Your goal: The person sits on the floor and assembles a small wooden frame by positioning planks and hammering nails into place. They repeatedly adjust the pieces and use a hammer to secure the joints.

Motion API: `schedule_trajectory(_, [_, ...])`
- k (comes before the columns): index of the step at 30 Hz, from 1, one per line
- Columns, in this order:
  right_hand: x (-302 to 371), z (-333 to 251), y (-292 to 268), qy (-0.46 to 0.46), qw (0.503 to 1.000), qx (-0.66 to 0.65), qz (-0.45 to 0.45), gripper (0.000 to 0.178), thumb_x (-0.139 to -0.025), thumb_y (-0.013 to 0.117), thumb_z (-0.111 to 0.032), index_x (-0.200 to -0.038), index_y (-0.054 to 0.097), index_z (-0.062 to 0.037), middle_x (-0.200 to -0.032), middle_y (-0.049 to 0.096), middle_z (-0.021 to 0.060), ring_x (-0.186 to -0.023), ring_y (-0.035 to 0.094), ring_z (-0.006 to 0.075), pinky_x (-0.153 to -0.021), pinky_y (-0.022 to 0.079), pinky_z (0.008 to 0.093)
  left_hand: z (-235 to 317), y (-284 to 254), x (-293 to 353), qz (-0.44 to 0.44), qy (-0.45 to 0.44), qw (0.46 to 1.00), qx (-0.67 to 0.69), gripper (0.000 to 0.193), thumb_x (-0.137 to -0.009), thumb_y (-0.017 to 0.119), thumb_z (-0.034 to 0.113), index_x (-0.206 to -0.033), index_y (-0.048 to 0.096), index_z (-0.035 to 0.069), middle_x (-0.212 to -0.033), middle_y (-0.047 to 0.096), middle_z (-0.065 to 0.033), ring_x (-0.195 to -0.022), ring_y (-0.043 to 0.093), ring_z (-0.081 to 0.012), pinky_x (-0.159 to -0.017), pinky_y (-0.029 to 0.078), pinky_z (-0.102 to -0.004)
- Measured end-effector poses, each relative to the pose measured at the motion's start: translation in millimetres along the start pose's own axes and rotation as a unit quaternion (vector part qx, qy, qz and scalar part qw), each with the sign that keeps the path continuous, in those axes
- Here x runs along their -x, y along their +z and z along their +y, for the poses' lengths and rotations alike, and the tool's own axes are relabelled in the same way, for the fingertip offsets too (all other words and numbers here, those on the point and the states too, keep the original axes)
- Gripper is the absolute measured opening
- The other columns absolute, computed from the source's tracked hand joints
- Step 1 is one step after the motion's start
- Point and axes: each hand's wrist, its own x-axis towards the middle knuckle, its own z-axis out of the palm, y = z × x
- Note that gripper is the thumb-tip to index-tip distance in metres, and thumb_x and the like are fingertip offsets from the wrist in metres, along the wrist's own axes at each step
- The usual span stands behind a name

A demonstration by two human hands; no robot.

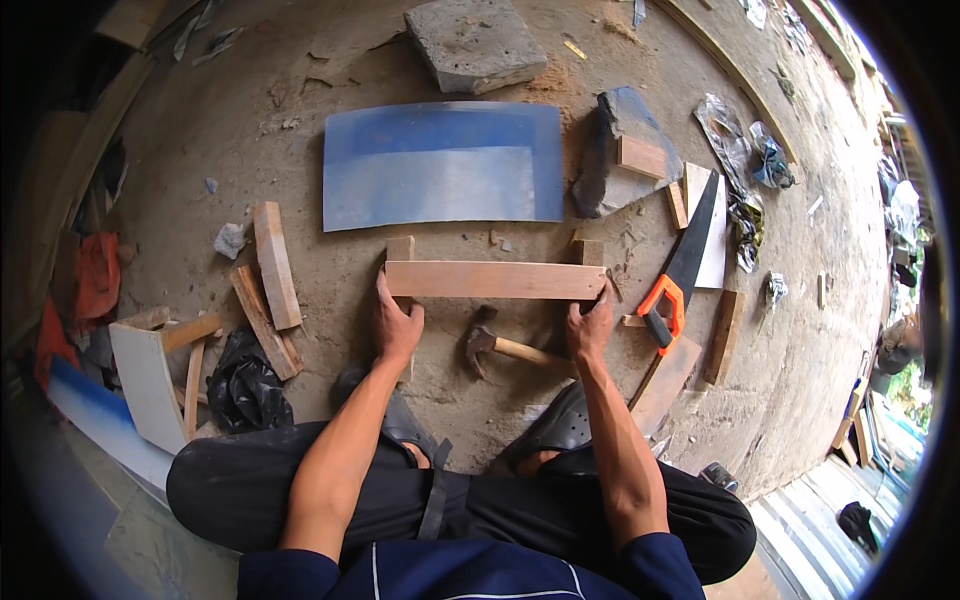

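A straight wooden plank [495, 281] lies crosswise in front of me, one end in each hand. Round its left end close the thumb and fingers of my left hand [398, 328]. My right hand [590, 325] grips the opposite end the same way. Just beyond the plank, a wooden block [400, 248] shows behind the left end and another block [589, 252] behind the right end; the plank hides how they meet it. A claw hammer [515, 350] with a wooden handle rests on the ground between my forearms, its handle reaching toward my right wrist.
A blue-and-white sheet [440, 170] lies beyond the plank, before a concrete block [475, 45]. On the right are a handsaw [690, 240], a dark stone [600, 165] bearing a wood piece, and offcuts. Left are wood strips [276, 265] and a black plastic bag [250, 382].
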Motion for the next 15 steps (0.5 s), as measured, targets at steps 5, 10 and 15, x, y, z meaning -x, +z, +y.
schedule_trajectory(5, [-3, 5, 1, 0.006, 1.0, -0.003, -0.006, 0.07, -0.076, 0.061, -0.007, -0.139, 0.033, 0.0022, -0.128, 0.051, 0.0234, -0.12, 0.051, 0.0369, -0.1, 0.041, 0.0383, 3, -6, -1, -0.011, 0.035, 0.999, 0.019, 0.083, -0.076, 0.061, 0.013, -0.147, 0.017, 0.002, -0.135, 0.045, -0.0279, -0.121, 0.049, -0.0417, -0.1, 0.041, -0.0444])
schedule_trajectory(10, [-1, 3, -1, -0.016, 0.997, -0.079, -0.011, 0.074, -0.077, 0.059, -0.006, -0.143, 0.027, 0.0049, -0.132, 0.049, 0.0234, -0.123, 0.049, 0.0325, -0.106, 0.037, 0.0365, -18, -21, -15, -0.003, 0.128, 0.988, 0.083, 0.068, -0.083, 0.06, 0.018, -0.142, 0.033, -0.003, -0.134, 0.05, -0.0246, -0.119, 0.054, -0.0323, -0.098, 0.044, -0.0392])
schedule_trajectory(15, [0, 22, -7, -0.011, 0.994, -0.111, -0.018, 0.064, -0.079, 0.056, -0.006, -0.139, 0.035, 0.0053, -0.131, 0.051, 0.0219, -0.124, 0.049, 0.0294, -0.107, 0.036, 0.0375, -19, -38, -37, -0.018, -0.058, 0.972, 0.225, 0.043, -0.092, 0.061, 0.027, -0.121, 0.06, -0.005, -0.108, 0.068, -0.0106, -0.095, 0.065, -0.0152, -0.085, 0.049, -0.0264])
